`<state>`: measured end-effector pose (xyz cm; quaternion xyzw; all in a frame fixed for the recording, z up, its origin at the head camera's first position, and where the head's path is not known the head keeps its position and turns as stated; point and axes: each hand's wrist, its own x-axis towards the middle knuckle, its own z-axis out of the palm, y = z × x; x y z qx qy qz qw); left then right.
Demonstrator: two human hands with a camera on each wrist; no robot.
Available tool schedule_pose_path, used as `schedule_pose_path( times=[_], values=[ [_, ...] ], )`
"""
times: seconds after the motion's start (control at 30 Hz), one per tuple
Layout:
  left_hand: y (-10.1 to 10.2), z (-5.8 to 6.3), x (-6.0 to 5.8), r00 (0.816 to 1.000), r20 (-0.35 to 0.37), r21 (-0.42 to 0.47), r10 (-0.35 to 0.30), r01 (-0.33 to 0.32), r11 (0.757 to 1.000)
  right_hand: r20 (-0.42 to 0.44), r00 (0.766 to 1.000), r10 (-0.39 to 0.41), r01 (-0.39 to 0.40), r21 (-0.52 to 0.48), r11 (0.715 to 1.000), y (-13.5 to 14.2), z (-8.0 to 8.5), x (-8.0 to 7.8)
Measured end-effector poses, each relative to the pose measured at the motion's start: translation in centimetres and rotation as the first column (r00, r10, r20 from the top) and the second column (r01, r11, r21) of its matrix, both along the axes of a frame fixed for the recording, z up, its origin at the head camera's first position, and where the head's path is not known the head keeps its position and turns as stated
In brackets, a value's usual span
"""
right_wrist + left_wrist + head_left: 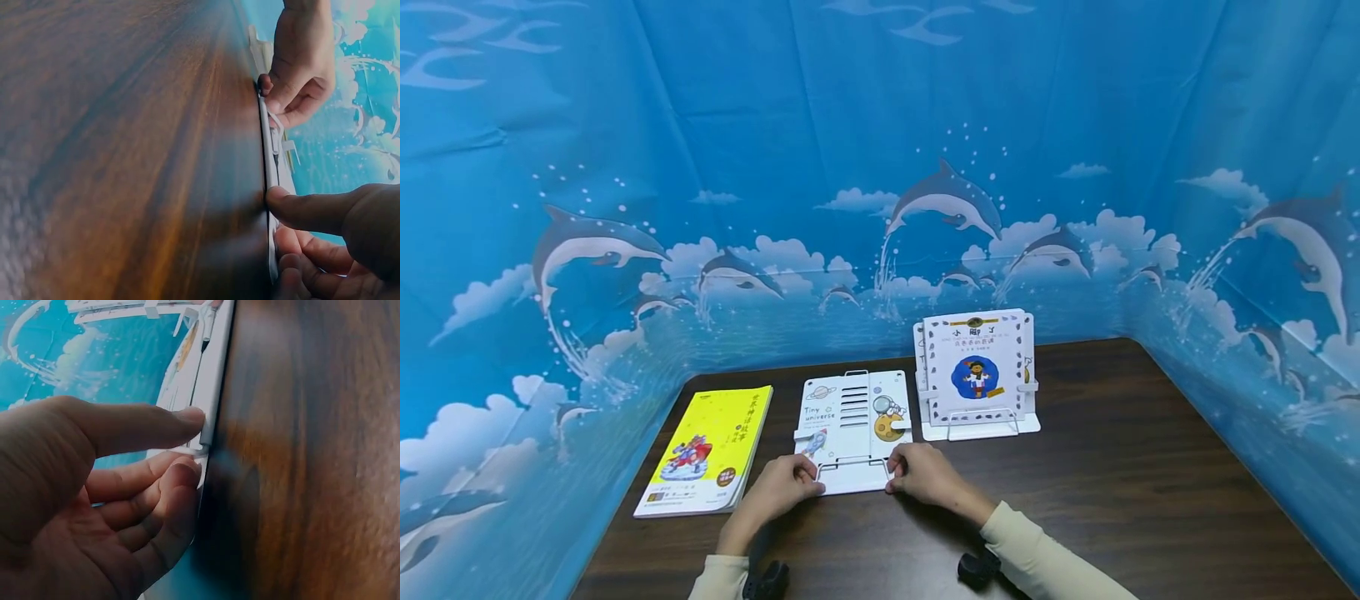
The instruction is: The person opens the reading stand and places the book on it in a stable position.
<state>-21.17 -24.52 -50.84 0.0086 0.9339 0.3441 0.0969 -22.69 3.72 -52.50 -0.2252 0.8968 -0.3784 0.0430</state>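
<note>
Stand in hand: a white book stand point(853, 435), printed with "Tiny universe", a rocket and an astronaut, is being supported by the dark wooden table point(1112, 467), between a yellow book and a second stand; its near edge is being turned toward the person.
Left hand: the near left corner of the white book stand is being pinched by the left hand point(778, 490), the gap between thumb and fingers being kept narrow.
Right hand: the near right corner is being pinched likewise by the right hand point(928, 477), the thumb being laid on the near edge.
Wire rest: a bent wire point(850, 462) is being framed by the two hands; whether it is being gripped as well cannot be told.
Yellow book: the yellow book point(707, 450) is being borne flat by the table, near the left hand.
Second stand: a white picture book point(976, 367) is being held up, leaning back, by the second stand point(981, 431), beyond the right hand.
Sleeves: both forearms are being covered by pale sleeves point(1048, 554).
Backdrop: the table is being enclosed by a blue dolphin-printed curtain point(775, 167).
</note>
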Motion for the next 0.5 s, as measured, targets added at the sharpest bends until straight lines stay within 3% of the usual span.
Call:
schedule_pose_path(
  times=[0.23, 0.5],
  values=[
    [-0.6, 0.3, -0.3, 0.997, 0.033, 0.001, -0.077, 0.077, 0.997, 0.032, 0.999, -0.017, 0.018, -0.013, 1.000, -0.1, 0.0, 0.0],
    [-1.5, -0.1, -0.6, 0.994, -0.029, 0.045, -0.104, 0.105, 0.993, 0.082, 0.996, -0.034, 0.039, -0.064, 0.997, -0.2, -0.1, -0.3]
  ],
)
